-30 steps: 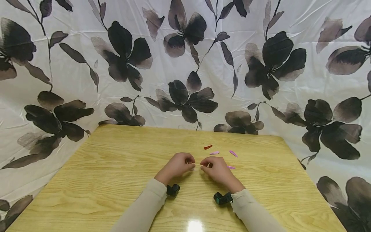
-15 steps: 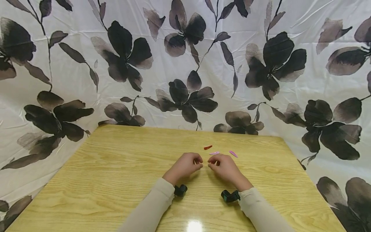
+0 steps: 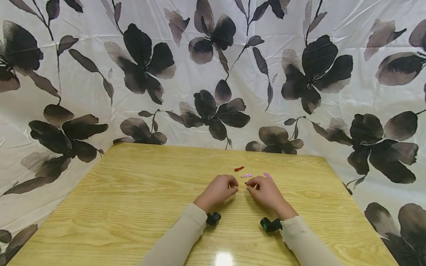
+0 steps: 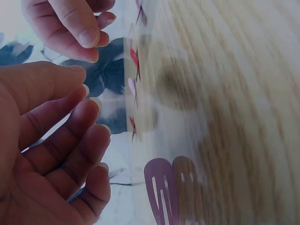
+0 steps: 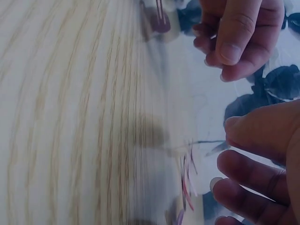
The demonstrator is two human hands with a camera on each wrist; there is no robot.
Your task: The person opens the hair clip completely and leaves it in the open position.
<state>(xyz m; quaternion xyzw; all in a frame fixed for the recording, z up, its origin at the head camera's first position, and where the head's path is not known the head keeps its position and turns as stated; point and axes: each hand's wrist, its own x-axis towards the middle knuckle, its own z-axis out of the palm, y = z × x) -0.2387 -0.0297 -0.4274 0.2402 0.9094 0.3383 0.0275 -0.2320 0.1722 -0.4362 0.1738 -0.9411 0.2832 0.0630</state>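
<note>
My left hand (image 3: 217, 190) hovers low over the table, fingers loosely bent, thumb and fingertips apart with nothing between them. Facing it is my right hand (image 3: 266, 192), its fingers likewise relaxed and holding nothing. The fingertips of the two hands point at each other across a small gap. Beside the left hand, in the left wrist view, lies a purple snap hair clip (image 4: 160, 187); the head view hides it. A red hair clip (image 3: 246, 183) peeks out by the right fingertips. Farther back lie a lilac clip (image 3: 246, 175), another red clip (image 3: 239, 169) and a pink-purple clip (image 3: 268, 176).
The wood-grain table (image 3: 133, 199) has a glossy top that reflects a light near its front edge. A white cloth with dark flowers (image 3: 266, 85) hangs behind and around it. Each wrist carries a small black camera (image 3: 271, 224).
Both hands have slid to the right together, staying a small gap apart. The right hand now covers the purple clip that showed beside it, while the red clip shows by its fingertips.
</note>
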